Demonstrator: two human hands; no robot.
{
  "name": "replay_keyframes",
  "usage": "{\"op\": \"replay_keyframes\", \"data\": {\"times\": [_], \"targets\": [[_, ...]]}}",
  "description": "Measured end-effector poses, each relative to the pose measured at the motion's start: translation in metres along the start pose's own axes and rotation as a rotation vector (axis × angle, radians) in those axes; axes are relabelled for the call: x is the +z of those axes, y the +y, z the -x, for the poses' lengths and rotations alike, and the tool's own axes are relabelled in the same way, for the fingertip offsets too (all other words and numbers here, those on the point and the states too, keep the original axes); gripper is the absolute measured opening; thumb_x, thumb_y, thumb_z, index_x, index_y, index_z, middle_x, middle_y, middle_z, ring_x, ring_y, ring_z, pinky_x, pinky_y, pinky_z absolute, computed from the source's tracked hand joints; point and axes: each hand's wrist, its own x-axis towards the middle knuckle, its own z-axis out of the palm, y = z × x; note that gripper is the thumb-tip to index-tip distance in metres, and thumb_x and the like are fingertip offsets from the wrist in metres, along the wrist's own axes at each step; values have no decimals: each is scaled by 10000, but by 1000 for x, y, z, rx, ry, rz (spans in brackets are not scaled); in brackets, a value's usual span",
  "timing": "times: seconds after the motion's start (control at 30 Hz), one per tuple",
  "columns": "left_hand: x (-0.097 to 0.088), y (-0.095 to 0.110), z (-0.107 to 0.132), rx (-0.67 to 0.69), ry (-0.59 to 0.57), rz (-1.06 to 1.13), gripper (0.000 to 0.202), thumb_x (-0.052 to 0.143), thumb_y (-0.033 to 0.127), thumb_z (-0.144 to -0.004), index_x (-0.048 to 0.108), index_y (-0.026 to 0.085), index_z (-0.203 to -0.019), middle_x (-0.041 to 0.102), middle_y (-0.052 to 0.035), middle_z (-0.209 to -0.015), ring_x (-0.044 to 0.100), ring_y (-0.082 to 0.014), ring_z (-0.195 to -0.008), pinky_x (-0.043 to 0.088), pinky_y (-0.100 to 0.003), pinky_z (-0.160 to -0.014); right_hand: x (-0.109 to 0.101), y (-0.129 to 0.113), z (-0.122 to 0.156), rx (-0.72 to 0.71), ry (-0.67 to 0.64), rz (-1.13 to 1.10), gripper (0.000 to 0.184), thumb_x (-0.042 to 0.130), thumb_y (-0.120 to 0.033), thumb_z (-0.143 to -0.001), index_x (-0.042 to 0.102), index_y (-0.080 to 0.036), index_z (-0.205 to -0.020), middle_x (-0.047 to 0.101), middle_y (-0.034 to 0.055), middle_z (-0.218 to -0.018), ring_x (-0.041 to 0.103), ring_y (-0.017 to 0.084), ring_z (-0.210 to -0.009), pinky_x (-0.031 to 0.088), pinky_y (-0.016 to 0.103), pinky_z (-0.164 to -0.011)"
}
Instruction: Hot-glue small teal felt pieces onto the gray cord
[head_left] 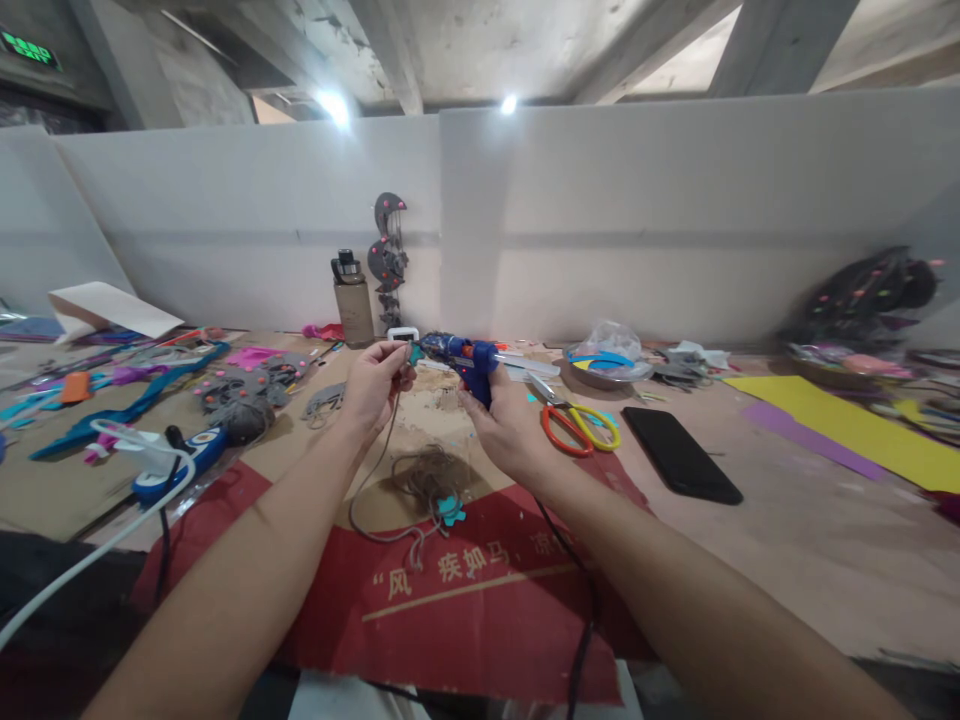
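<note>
Glue gun points left, its long axis running side-to-side

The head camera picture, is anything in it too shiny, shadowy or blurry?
Head view: two ceiling lights glare white; head view again: soft shadow lies around the string pile, the glue gun looks fairly clear, and the pink-dotted dark piece at far right looks smeared.

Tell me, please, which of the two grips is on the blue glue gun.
The right grip is, wrapped round the handle of the blue glue gun; the left grip instead pinches a small teal piece by the nozzle end.
</note>
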Motion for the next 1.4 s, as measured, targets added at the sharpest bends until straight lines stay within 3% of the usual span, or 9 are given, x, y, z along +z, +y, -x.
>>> {"op": "replay_keyframes", "data": {"times": [1.4], "targets": [[-1,1,-2,41,29,17,196,738,222,-611,599,149,-728,529,41,-536,508,-62,-440,341,-162,-388,0,0,1,10,5,6,232,478,-272,-819,499,-176,-1029,613,94,-881,545,206,-747,421,347,-687]]}}
